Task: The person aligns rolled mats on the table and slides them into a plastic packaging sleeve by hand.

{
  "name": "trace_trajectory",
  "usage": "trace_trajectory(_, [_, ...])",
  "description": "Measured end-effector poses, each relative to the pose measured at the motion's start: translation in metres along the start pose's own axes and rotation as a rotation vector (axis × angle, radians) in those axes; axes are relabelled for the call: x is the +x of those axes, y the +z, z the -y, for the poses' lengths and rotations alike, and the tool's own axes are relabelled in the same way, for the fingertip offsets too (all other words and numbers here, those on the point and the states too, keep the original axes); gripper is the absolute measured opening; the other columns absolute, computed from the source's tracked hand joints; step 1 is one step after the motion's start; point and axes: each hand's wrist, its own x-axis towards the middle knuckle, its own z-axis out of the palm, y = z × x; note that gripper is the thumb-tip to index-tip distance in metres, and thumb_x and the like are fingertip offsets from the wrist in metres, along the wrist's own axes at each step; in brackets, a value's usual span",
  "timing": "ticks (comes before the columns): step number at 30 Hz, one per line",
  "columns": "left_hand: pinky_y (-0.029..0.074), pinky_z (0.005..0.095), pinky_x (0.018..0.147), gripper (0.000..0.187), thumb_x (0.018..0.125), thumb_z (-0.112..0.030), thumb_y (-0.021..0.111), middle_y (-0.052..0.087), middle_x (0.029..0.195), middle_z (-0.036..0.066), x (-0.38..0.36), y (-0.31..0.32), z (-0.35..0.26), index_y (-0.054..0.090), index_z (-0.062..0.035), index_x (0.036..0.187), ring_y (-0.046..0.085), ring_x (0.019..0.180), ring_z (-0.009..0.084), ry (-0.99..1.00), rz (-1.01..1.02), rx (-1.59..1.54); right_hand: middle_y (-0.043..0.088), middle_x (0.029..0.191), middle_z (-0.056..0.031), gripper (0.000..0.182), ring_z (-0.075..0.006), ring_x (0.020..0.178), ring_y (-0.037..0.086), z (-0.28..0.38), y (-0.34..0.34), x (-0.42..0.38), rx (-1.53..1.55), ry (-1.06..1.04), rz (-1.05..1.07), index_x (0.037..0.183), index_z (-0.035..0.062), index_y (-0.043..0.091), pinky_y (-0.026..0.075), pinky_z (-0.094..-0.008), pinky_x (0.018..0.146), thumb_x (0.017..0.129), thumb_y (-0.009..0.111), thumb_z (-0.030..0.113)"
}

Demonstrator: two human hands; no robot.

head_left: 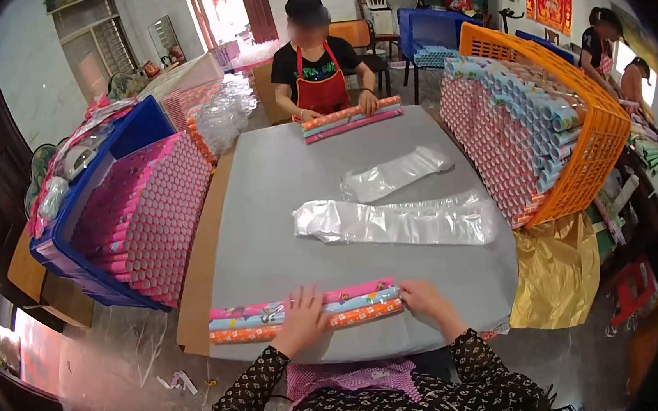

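Three wrapping paper rolls lie side by side at the near edge of the grey table: a pink roll point(360, 288), a light blue roll point(257, 320) and an orange patterned roll point(366, 313). Across their middle lies my left hand point(302, 322), its fingers spread flat over them. My right hand point(425, 300) is at their right end, fingers closed together right at the tips of the rolls; what it pinches there I cannot tell. Beyond the rolls lie a long stack of clear plastic sleeves point(401, 224) and a smaller stack of sleeves point(398, 174).
Across the table point(255, 212), a person point(320, 73) in a red apron handles similar rolls point(353, 117). Left stands a blue crate point(129, 289) of pink rolls; right, an orange crate point(588, 171) packed with rolls. Gold sheeting point(554, 276) hangs beside the table's right edge.
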Motion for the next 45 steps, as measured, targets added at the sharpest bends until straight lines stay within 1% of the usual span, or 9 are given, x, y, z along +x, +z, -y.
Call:
trace_trajectory(3, [0.034,0.0545,0.104,0.048,0.088,-0.025,0.061,0.047,0.135,0.022,0.03,0.006,-0.024,0.051,0.0004,0.127,0.043,0.127,0.042,0.261,-0.213,-0.229,0.066,0.088,-0.0194,0.024,-0.0404,0.084,0.062,0.014,0.006,0.017,0.028,-0.033,-0.12,0.09,0.0061,0.061,0.048,-0.0498,0.075,0.091,0.048,0.026])
trace_trajectory(7, [0.039,0.0497,0.101,0.044,0.086,-0.021,0.064,0.051,0.127,0.02,0.059,-0.005,-0.076,0.052,0.0006,0.123,0.047,0.121,0.0413,0.389,-0.167,-0.484,0.063,0.084,-0.0211,0.021,-0.0419,0.081,0.061,0.026,0.027,0.05,0.054,-0.057,-0.204,0.092,0.0067,0.06,0.046,-0.0508,0.069,0.091,0.05,0.025])
trace_trajectory(9, [0.042,0.046,0.095,0.038,0.084,-0.016,0.064,0.052,0.119,0.023,0.063,0.004,-0.094,0.052,0.002,0.114,0.051,0.11,0.0396,0.445,-0.322,-0.552,0.064,0.084,-0.0201,0.021,-0.0417,0.08,0.061,0.018,0.04,0.063,0.066,-0.11,-0.217,0.093,0.008,0.06,0.047,-0.0504,0.068,0.091,0.051,0.027])
trace_trajectory(17, [0.043,0.0465,0.087,0.034,0.081,-0.008,0.065,0.05,0.111,0.021,0.068,0.014,-0.113,0.053,0.0025,0.11,0.051,0.1,0.0398,0.326,-0.426,-0.55,0.067,0.081,-0.0162,0.025,-0.0395,0.077,0.064,0.015,0.053,0.086,-0.012,0.023,-0.258,0.096,0.0142,0.062,0.049,-0.0513,0.067,0.09,0.052,0.036])
trace_trajectory(20, [0.042,0.046,0.093,0.041,0.08,-0.007,0.067,0.05,0.116,0.021,0.061,0.023,-0.119,0.054,0.0038,0.117,0.05,0.106,0.0389,0.315,-0.384,-0.668,0.068,0.081,-0.0159,0.025,-0.0398,0.077,0.065,0.014,0.06,0.094,-0.024,0.093,-0.225,0.097,0.0146,0.062,0.049,-0.0525,0.069,0.09,0.052,0.036])
trace_trajectory(28, [0.044,0.0405,0.089,0.035,0.08,-0.006,0.067,0.054,0.112,0.014,0.055,0.031,-0.135,0.059,-0.0002,0.114,0.053,0.103,0.0335,0.39,-0.318,-0.702,0.069,0.083,-0.0156,0.023,-0.0403,0.08,0.065,0.02,0.053,0.092,0.026,0.087,-0.209,0.101,0.0162,0.063,0.05,-0.0528,0.07,0.09,0.051,0.033])
trace_trajectory(32, [0.043,0.0409,0.089,0.034,0.08,-0.006,0.068,0.054,0.112,0.014,0.059,0.026,-0.137,0.059,-0.0014,0.113,0.054,0.103,0.033,0.383,-0.257,-0.627,0.069,0.085,-0.0161,0.024,-0.0405,0.081,0.065,0.021,0.05,0.09,0.097,0.075,-0.189,0.101,0.0163,0.063,0.05,-0.0533,0.072,0.09,0.052,0.033])
trace_trajectory(35, [0.041,0.0429,0.091,0.034,0.08,-0.007,0.067,0.055,0.111,0.013,0.071,0.018,-0.129,0.058,-0.0015,0.113,0.054,0.103,0.0318,0.333,-0.41,-0.546,0.069,0.087,-0.0169,0.024,-0.0409,0.083,0.065,0.023,0.046,0.089,0.115,0.115,-0.161,0.1,0.0156,0.064,0.051,-0.0529,0.075,0.089,0.052,0.033])
trace_trajectory(45, [0.042,0.0423,0.094,0.039,0.08,-0.009,0.067,0.054,0.117,0.014,0.047,0.025,-0.149,0.059,-0.0017,0.118,0.053,0.106,0.0332,0.434,-0.278,-0.539,0.069,0.087,-0.0188,0.022,-0.0424,0.084,0.065,0.027,0.039,0.082,0.147,0.042,-0.175,0.102,0.0144,0.063,0.05,-0.0547,0.074,0.09,0.05,0.029])
